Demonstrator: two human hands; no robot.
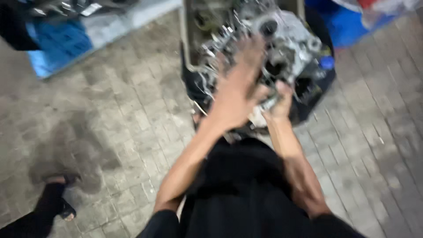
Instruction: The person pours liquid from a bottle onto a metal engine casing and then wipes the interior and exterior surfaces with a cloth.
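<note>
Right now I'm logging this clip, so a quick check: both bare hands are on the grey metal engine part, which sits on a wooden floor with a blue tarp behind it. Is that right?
Not quite: the floor is not wooden. The head view shows grey paving bricks under the metal engine part. The rest holds: left hand and right hand are on it, blue tarp behind.

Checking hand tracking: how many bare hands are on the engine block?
2. Left hand lies spread over the middle of the metal engine block; right hand is at its near edge, just right of the left. Blur hides their grip.
</note>
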